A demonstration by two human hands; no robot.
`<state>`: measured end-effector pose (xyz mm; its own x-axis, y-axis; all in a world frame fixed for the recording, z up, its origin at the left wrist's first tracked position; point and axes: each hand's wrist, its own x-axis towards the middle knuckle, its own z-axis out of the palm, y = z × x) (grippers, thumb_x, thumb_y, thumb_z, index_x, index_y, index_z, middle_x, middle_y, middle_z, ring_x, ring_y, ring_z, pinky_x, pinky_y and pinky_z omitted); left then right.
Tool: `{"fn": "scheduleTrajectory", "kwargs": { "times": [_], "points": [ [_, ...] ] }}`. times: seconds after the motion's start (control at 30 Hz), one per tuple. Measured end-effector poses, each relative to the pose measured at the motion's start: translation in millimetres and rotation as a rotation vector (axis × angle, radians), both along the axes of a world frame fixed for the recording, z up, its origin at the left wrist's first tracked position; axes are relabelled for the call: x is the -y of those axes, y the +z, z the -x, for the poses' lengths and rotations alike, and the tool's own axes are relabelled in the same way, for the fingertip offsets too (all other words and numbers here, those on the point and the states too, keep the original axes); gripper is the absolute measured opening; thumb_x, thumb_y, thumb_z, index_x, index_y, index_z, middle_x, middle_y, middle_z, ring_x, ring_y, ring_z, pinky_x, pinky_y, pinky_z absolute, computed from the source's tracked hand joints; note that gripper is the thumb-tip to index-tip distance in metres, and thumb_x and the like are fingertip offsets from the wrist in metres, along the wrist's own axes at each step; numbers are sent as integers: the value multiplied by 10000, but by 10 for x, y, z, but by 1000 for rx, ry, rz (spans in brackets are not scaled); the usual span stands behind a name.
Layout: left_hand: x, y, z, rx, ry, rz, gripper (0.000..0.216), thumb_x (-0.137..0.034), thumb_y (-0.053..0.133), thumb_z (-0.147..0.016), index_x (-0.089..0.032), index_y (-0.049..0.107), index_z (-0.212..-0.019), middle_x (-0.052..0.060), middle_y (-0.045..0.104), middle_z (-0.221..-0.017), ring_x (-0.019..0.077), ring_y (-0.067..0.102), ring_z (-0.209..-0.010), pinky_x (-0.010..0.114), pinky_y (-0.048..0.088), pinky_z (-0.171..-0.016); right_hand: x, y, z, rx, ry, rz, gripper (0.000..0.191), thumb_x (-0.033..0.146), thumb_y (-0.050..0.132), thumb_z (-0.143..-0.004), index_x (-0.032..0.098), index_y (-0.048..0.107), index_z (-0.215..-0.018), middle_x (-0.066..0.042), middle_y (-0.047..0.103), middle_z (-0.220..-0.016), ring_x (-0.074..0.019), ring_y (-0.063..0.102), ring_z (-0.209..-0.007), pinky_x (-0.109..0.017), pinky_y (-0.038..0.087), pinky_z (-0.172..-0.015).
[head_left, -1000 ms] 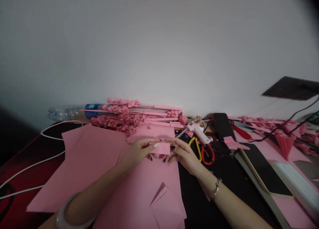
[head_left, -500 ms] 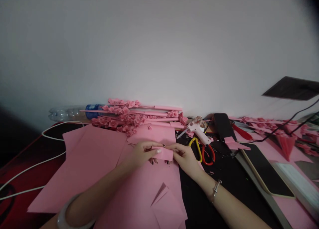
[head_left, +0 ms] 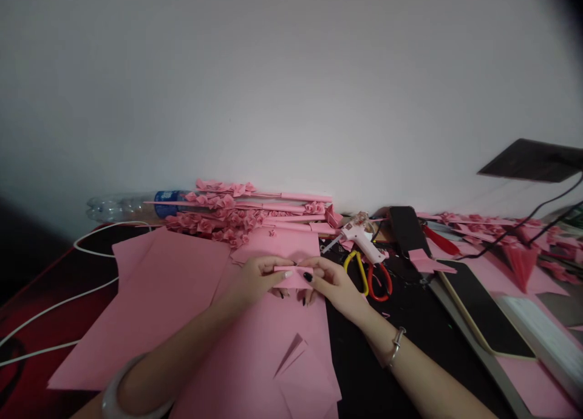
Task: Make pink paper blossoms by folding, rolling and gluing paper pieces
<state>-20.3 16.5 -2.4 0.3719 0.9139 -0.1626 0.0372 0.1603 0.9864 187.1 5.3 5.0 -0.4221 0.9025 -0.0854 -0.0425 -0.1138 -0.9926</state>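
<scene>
Between my two hands is a small folded piece of pink paper [head_left: 296, 279], held a little above the large pink sheets. My left hand [head_left: 259, 279] pinches its left end, thumb on the near face and fingers behind. The right end is gripped by my right hand [head_left: 334, 282], its dark-nailed thumb pressing on the front. Below the hands lies a large pink sheet [head_left: 255, 346], with several smaller pink paper pieces [head_left: 307, 379] near its front edge. Another large pink sheet [head_left: 168, 285] spreads to the left.
Pink paper flowers [head_left: 218, 218] lie along the wall beside a plastic bottle [head_left: 122, 207]. Right of my hands are a glue gun [head_left: 364, 240] and pliers with yellow and red handles [head_left: 380, 282]. Farther right sit a phone [head_left: 489, 309] and black cables [head_left: 542, 215]. A white cord [head_left: 59, 300] loops at left.
My right thumb has moved left and down onto the front of the small pink paper. The paper's near face shows less now, and both hands stay in about the same place.
</scene>
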Motion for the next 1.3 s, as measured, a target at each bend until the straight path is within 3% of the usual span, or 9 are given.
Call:
{"fn": "scheduleTrajectory", "kwargs": {
  "times": [0.17, 0.4, 0.63, 0.9, 1.3],
  "points": [
    [18, 50, -17, 12, -15, 37, 264, -278, 678, -792, -144, 729, -1014, 59, 741, -860, 172, 701, -726, 269, 597, -626, -6, -33, 36, 28, -7, 22, 295, 349, 705, -804, 148, 614, -1000, 37, 643, -526, -131, 632, -421, -231, 527, -461],
    [25, 61, -22, -15, -18, 61, 212, -270, 652, -805, -174, 744, -970, 49, 746, -853, 186, 713, -777, 287, 599, -684, -21, -53, 33, 23, -38, 68, 334, 351, 738, -764, 130, 671, -1006, 17, 672, -555, -149, 670, -463, -238, 547, -474],
    [11, 36, -15, 0, -31, 81, 268, -307, 680, -787, -171, 737, -1011, 62, 761, -910, 186, 720, -739, 318, 599, -706, -42, -24, 8, 17, -33, 54, 409, 398, 722, -778, 110, 711, -1069, -1, 680, -537, -140, 661, -455, -228, 539, -470],
    [24, 73, -30, -20, -10, 85, 302, -305, 679, -773, -139, 733, -1019, 73, 759, -867, 195, 708, -722, 326, 595, -692, -52, -38, -1, 2, -31, 54, 371, 362, 726, -773, 123, 731, -1056, -4, 685, -556, -142, 664, -465, -234, 545, -480],
    [7, 72, -31, -68, -13, 74, 233, -220, 619, -775, -141, 737, -960, 56, 749, -865, 176, 710, -736, 292, 587, -688, -31, -40, 29, 46, -63, 50, 356, 341, 728, -754, 120, 718, -1033, 5, 678, -540, -142, 663, -466, -243, 551, -498]
  ]
}}
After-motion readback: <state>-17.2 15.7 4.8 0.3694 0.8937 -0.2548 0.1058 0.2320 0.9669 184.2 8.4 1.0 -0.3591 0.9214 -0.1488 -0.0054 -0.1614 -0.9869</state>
